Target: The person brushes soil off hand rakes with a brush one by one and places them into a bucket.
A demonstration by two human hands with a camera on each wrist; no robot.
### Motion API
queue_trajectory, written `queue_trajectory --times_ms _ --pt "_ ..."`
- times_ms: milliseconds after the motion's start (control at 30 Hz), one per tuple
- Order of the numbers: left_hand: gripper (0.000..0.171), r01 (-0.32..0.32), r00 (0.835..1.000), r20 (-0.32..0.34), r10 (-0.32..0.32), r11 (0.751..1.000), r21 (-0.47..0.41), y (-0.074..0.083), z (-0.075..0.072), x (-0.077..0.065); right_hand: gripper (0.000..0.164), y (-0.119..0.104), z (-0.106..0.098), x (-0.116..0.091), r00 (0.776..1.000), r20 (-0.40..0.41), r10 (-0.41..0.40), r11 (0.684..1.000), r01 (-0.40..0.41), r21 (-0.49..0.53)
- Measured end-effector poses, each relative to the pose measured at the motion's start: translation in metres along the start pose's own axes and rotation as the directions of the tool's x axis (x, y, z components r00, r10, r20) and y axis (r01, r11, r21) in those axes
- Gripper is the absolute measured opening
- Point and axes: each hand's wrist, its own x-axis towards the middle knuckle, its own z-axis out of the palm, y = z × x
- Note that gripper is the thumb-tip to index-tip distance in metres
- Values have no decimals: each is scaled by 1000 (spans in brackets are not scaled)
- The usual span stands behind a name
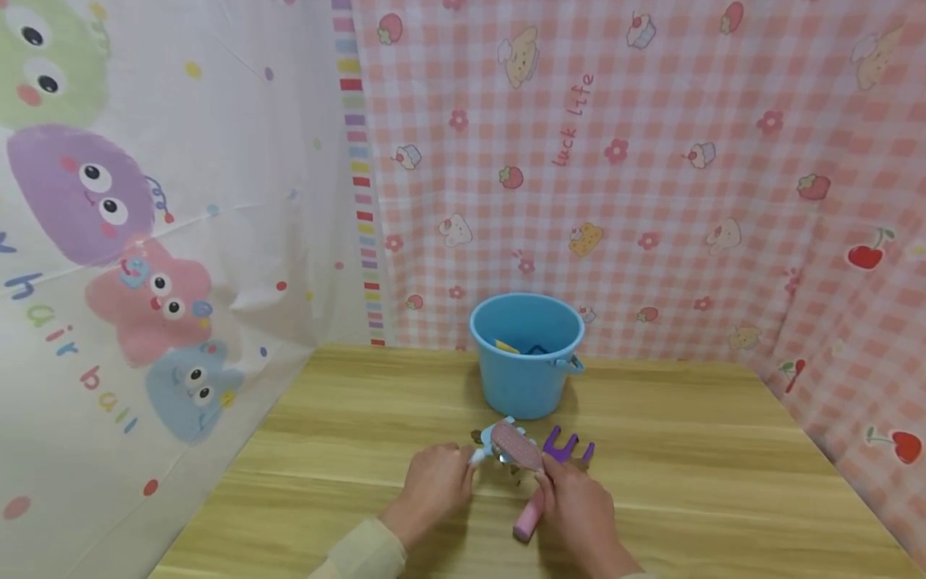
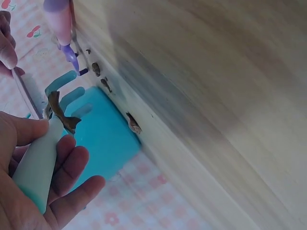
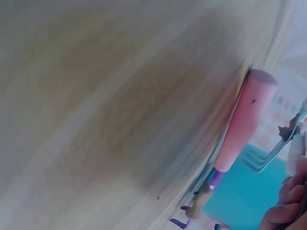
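Note:
My left hand (image 1: 437, 480) grips a small light-blue hand rake (image 2: 41, 160) by its pale handle. A curled brown dry leaf (image 2: 60, 112) is caught at the base of its tines. Between thumb and fingers, my right hand (image 1: 582, 503) pinches a flat, pinkish, oval-headed tool with a speckled face (image 1: 516, 446); its head overlaps the blue rake in the head view, and I cannot tell whether they touch. Below the right hand, a purple-tined rake with a pink handle (image 3: 247, 120) lies on the table. Brown leaf bits (image 2: 134, 124) are scattered beneath the hands.
A light-blue bucket (image 1: 524, 394) stands behind the hands, with yellow and dark-blue pieces inside and its handle hanging at the right. The wooden table (image 1: 347, 450) meets a pink checked cloth (image 1: 651, 201) at the back and a white cartoon-printed sheet (image 1: 239, 161) on the left.

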Motion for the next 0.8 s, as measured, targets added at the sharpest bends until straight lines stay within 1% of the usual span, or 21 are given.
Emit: queue_trajectory --times_ms 133,333,633,800 --pt "18 -12 1000 -18 12 1000 0 1 -1 1 23 1 -1 4 999 35 38 999 -38 -12" --pt "18 -12 1000 -10 12 1000 -5 2 -2 0 26 1 -3 6 996 61 64 998 -62 -24" --pt "20 -20 1000 -13 20 1000 3 4 -2 0 27 3 1 5 999 15 38 997 -37 -60" --pt "20 -28 1000 -10 28 1000 12 4 -1 0 29 5 2 4 999 19 36 995 -34 -92"
